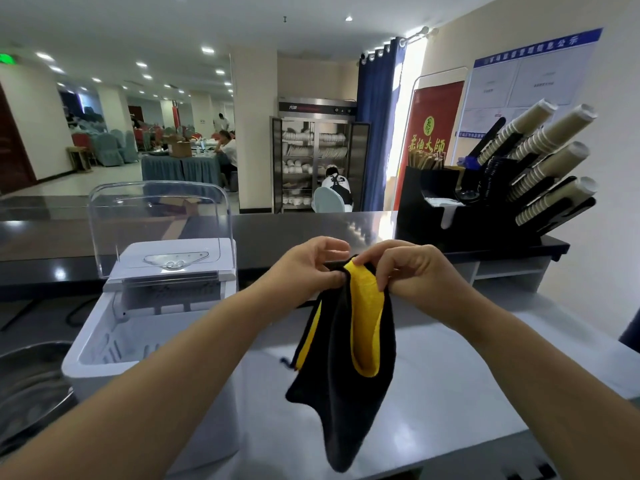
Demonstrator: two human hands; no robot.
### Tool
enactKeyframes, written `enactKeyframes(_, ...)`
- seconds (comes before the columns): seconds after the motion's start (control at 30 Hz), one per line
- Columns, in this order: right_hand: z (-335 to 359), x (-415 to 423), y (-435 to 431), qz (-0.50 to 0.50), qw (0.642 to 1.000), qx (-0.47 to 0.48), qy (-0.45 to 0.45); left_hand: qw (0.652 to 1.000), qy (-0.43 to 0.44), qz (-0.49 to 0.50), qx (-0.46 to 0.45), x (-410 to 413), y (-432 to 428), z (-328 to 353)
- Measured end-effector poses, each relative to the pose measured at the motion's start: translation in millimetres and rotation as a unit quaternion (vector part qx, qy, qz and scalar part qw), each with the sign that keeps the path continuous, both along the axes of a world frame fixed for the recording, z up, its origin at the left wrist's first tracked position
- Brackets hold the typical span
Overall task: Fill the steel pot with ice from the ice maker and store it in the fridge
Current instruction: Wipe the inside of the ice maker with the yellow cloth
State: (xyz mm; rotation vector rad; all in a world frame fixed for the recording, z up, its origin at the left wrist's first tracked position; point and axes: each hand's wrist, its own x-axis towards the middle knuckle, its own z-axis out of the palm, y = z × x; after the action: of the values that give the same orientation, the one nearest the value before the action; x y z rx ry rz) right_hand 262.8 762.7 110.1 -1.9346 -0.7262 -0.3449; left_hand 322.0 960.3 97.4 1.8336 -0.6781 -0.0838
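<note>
Figure. The left grip [304, 268] and right grip [408, 271], almost touching, each pinch the top hem of a black-and-yellow cloth [346, 375]. It hangs limp below them, soft, napped and light, above the pale, smooth desk [450, 393]. The steel pot [31, 375] sits well below and left of the left grip, cut by the frame edge. Only part of its round, brushed bowl shows, and no handles are visible. We judge it rigid, slick when wet, and markedly heavier and colder once filled, so it is best taken at opposite sides of the rim with both grips. Between pot and left grip stands the ice maker [149, 327], boxy, in glossy white plastic, its clear lid [156, 220] raised over a slotted basket. We cannot tell whether the basket holds ice.
</note>
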Motion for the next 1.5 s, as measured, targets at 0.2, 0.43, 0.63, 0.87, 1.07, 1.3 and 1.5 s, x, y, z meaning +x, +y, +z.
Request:
enactKeyframes(0.2,-3.4,7.8,-5.9,-0.001,1.0,-0.01,0.025,0.994,0.082,-0.068,-0.027,-5.5,3.8,-0.4)
enactKeyframes(0.43,-32.0,16.5,2.3,-0.131,0.983,-0.124,-0.043,0.998,-0.037,0.055,0.023,-2.4,-1.1,5.2)
enactKeyframes(0.63,-63.7,23.2,-7.5,-0.161,0.959,-0.234,-0.006,0.988,-0.104,0.117,-0.006,2.3,6.4,11.5)
enactKeyframes(0.87,-59.4,33.0,-22.8,-0.169,0.928,-0.328,-0.043,0.988,-0.092,0.121,0.004,14.1,21.3,18.4)
enactKeyframes(1.07,-25.3,40.2,-39.5,-0.188,0.972,-0.122,0.073,0.947,-0.196,0.177,0.182,27.9,42.1,3.6)
enactKeyframes(1.3,-20.2,43.1,-37.9,-0.152,0.977,-0.04,0.144,0.929,-0.203,0.191,0.242,31.7,47.9,-24.9)
enactKeyframes(1.5,-24.3,57.2,-36.9,-0.169,0.977,-0.012,0.133,0.893,-0.233,0.21,0.322,35.0,51.0,-26.5)
